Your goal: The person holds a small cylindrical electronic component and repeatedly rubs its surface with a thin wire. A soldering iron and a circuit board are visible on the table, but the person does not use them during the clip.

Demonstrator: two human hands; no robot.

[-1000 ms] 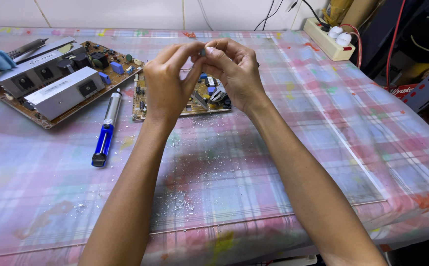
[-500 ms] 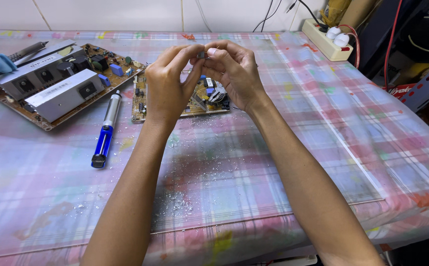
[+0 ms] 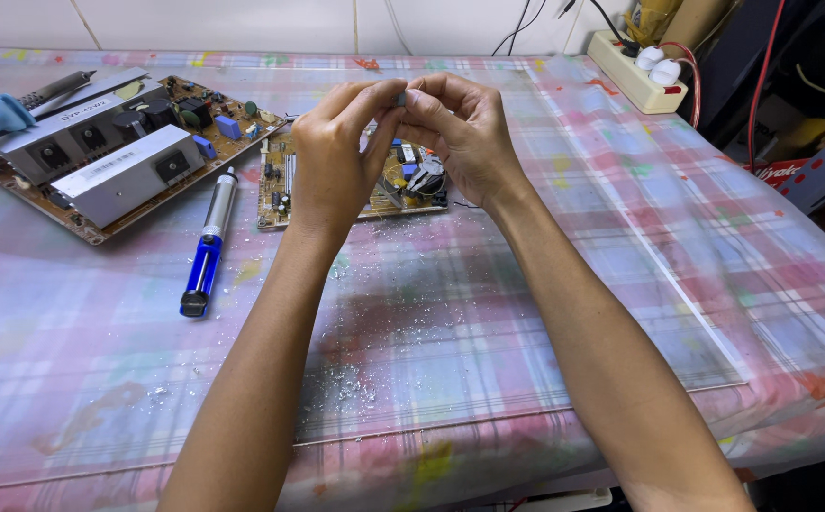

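Observation:
My left hand and my right hand are raised together over the table, fingertips meeting. Between them they pinch a tiny grey part; most of it is hidden by the fingers. Directly below and behind the hands lies a small yellowish circuit board with a coil and small components, partly covered by my hands.
A larger brown circuit board with grey heat sinks lies at the far left. A blue and silver desoldering pump rests beside it. A blue-handled tool pokes in at the left edge. A white power strip sits at the back right. Solder crumbs dot the plaid tablecloth.
Both hands stay pinched together over the small board; the fingers have shifted only slightly.

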